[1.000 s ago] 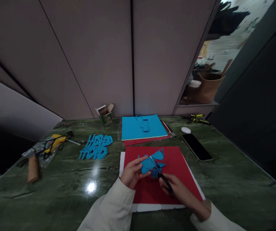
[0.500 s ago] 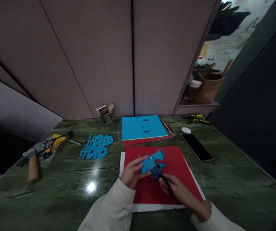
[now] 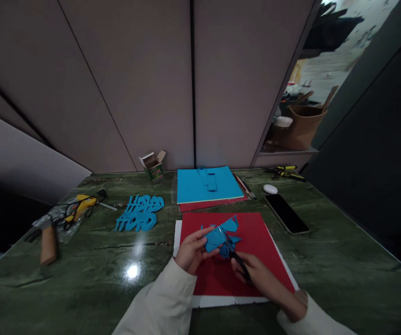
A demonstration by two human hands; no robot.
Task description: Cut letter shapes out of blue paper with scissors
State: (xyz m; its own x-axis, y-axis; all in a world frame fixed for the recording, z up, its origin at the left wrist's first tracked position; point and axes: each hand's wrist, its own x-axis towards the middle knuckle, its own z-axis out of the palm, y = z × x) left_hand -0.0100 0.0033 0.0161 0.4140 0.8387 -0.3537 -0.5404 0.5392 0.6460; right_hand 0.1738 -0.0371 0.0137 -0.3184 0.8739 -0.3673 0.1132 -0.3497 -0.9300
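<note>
My left hand (image 3: pixel 192 250) pinches a blue paper cut-out (image 3: pixel 220 236) over a red sheet (image 3: pixel 263 246) that lies on the green marble table. In my right hand (image 3: pixel 254 273) is a pair of black-handled scissors (image 3: pixel 233 250), fingers closed round the handles. The blades reach up into the blue paper. Both sleeves are cream coloured.
A stack of blue and red sheets (image 3: pixel 207 186) lies further back, a finished blue cut-out (image 3: pixel 140 213) to its left. A black phone (image 3: pixel 286 212) and a white oval object (image 3: pixel 270 189) sit to the right. A yellow glue gun (image 3: pixel 80 206) and a wooden-handled tool (image 3: pixel 48 245) lie far left, a small open box (image 3: pixel 153 166) by the wall.
</note>
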